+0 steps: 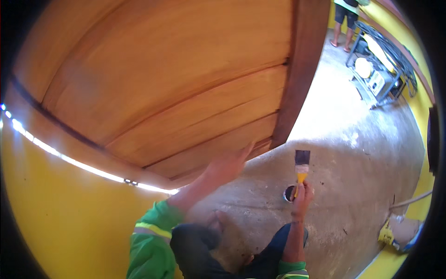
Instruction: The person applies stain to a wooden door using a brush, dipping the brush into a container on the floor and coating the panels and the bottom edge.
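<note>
My right hand [302, 197] is closed round the yellow handle of a paintbrush [302, 163], its dark, wide bristles pointing up and away from me. Just behind that hand shows a small round can [289, 193] with a pale rim and dark inside, partly covered by my fingers. Somewhat blurred, my left hand [227, 167] is at the lower part of a brown wooden door [186, 79]. One finger stretches toward the door's bottom edge; nothing shows in this hand. Whether it touches the wood I cannot tell.
A concrete floor [344, 200] spreads around my bent legs. Yellow wall [69, 214] stands at left, beyond a bright gap along the door. At far right are a framed machine [378, 76] with cables and a person's legs [344, 28]; a crumpled bag [402, 230] lies nearer.
</note>
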